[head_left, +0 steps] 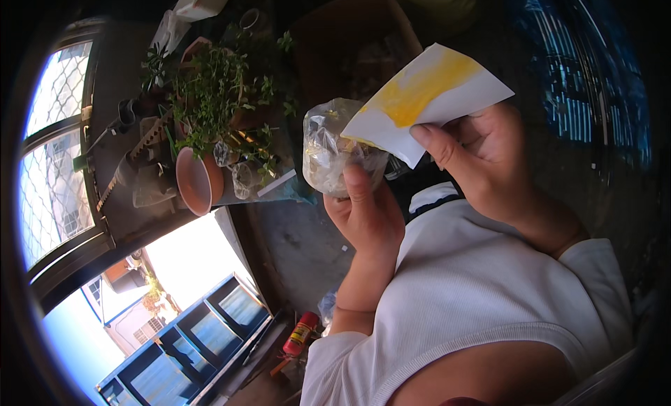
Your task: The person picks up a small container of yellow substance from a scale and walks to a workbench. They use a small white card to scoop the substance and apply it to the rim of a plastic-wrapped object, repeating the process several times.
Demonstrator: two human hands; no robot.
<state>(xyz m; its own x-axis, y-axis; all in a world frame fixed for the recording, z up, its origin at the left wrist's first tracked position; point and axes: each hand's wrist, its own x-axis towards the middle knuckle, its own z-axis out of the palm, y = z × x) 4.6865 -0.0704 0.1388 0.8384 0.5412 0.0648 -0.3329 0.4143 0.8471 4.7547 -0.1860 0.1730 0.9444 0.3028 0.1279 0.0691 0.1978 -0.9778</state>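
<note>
The person's left hand holds a crumpled clear plastic bag, its grip closed around the bag's lower part with the thumb laid against the near side; what the bag contains is hard to make out. To the right of the bag, the right hand pinches a sheet of white paper between thumb and fingers. A broad yellow smear runs across the paper, whose pointed left corner overlaps the bag; whether the two touch cannot be told. Left of the bag are a leafy green plant, a terracotta-coloured pot and, farther off, a toothed saw blade. Above the bag is a cardboard box; well below it lies a red can.
</note>
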